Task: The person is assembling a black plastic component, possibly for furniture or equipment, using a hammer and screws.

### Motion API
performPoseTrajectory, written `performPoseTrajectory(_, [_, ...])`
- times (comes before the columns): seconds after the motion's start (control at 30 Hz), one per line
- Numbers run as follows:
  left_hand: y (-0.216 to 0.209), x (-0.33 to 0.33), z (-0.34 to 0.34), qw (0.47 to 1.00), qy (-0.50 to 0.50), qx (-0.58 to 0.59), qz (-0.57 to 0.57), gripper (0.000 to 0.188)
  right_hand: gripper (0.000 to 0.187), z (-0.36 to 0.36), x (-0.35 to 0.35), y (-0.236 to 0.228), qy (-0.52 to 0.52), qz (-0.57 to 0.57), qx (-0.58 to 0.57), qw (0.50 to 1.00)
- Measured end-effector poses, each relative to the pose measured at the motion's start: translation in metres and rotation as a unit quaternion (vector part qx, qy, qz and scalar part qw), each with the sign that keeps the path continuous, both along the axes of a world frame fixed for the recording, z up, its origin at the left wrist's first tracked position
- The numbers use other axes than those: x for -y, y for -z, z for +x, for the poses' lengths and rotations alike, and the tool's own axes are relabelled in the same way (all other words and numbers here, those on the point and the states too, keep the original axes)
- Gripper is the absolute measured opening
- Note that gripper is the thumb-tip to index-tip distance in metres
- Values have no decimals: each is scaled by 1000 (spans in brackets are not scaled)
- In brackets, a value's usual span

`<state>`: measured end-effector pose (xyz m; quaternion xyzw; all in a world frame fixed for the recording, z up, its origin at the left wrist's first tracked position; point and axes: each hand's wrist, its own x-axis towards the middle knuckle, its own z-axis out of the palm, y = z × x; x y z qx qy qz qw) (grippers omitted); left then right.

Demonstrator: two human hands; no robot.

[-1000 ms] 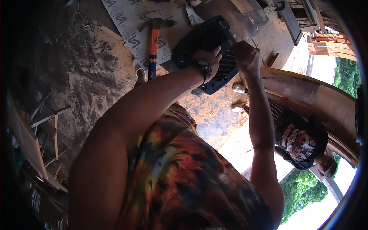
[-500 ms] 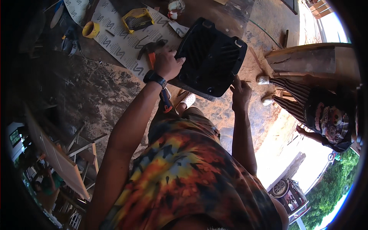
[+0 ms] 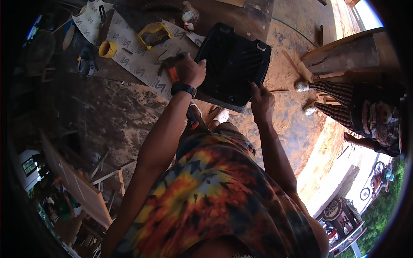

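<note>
A black plastic case or tray [image 3: 234,60] with a ribbed inner face and cut-out corners is tilted in front of me at the workbench edge. My left hand [image 3: 192,71], with a dark wristwatch, holds its left side. My right hand [image 3: 262,103] is closed at its lower right edge, thumb and forefinger pinched together. A thin dark tip shows by those fingers; I cannot make out what it belongs to. Beside and partly behind my left hand lies a claw hammer [image 3: 173,74] with an orange shaft. Its lower part passes behind my wrist.
Printed sheet material [image 3: 129,69] covers part of the bench, bearing a yellow ring-shaped piece [image 3: 107,49] and a yellow-black frame [image 3: 154,35]. A power tool [image 3: 86,66] lies left. A person in striped trousers [image 3: 333,88] stands right, near a wooden panel [image 3: 340,58].
My right hand has moved left, its fingertips now further over the case's edge. The view has shifted, so the bench items appear lower. My left hand stays on the case.
</note>
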<state>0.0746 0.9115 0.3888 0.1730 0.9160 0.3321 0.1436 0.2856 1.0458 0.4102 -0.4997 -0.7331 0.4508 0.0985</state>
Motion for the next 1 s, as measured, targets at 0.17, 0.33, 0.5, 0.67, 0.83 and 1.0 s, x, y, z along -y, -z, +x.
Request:
performPoseTrajectory(0.17, [4,5,-16,997,12,8,-81,50,48,1,14,-11,-17,9,-48,999])
performPoseTrajectory(0.33, [1,30,-22,995,-74,64,-24,55,52,10,42,-25,-56,-38,-83,994])
performPoseTrajectory(0.5, [7,84,-15,991,-115,36,64,59,43,28,78,-36,-137,-40,-178,974])
performPoseTrajectory(0.67, [4,164,-10,970,-167,135,114,65,43,41,87,-50,-257,-44,-242,935])
performPoseTrajectory(0.83, [17,242,26,866,-321,279,263,64,46,41,91,-64,-382,-147,-294,863])
performPoseTrajectory(1.0, [36,307,55,815,-382,309,308,64,27,40,92,-58,-344,-178,-242,890])
